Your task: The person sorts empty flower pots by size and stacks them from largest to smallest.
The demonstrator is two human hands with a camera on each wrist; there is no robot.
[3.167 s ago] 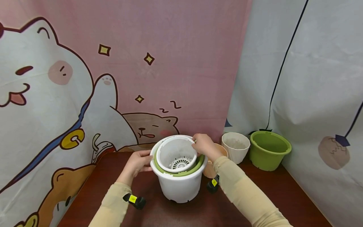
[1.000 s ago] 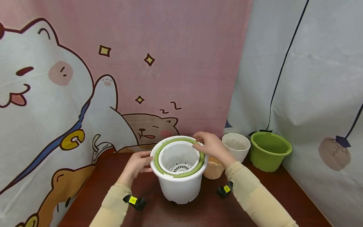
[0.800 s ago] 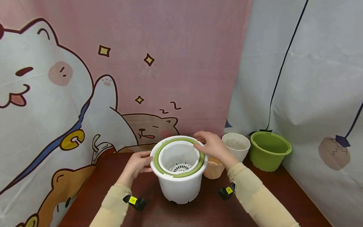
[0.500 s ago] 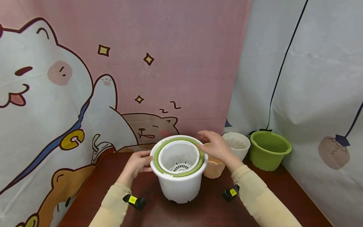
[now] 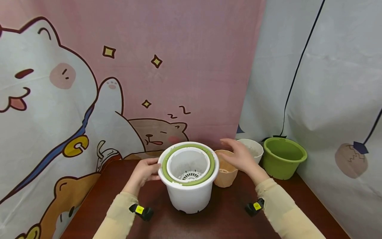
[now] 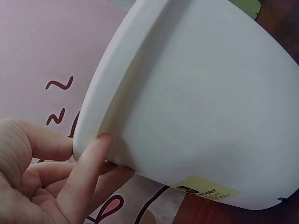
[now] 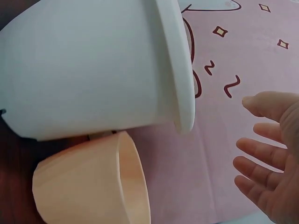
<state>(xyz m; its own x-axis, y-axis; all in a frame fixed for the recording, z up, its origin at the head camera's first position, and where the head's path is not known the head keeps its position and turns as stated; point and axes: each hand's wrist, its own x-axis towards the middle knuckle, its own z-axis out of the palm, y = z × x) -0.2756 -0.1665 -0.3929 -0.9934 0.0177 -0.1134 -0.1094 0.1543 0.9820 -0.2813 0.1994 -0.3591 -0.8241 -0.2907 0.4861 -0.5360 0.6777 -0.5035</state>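
On the table stands a large white flowerpot (image 5: 189, 199) with a green pot (image 5: 212, 164) nested in it. Inside that sits a smaller white pot (image 5: 187, 160) with a slotted bottom. My left hand (image 5: 144, 172) holds the large pot's rim at its left side; in the left wrist view one finger lies over the rim and the thumb presses below it. To the right, my right hand (image 5: 241, 158) hovers with fingers spread, holding nothing. It is above and behind a peach-coloured pot (image 5: 225, 178), which is close beside the white one.
A cream pot (image 5: 254, 148), partly hidden by my right hand, stands at the back right. Next to it is another green pot (image 5: 282, 167) near the side curtain. A cartoon-print curtain (image 5: 185, 66) hangs behind the dark red table (image 5: 167, 225).
Earlier the right hand had the small white pot's rim, which sat tilted; it now lies level inside the green ring. The right hand has let go and moved right. The left hand stays put.
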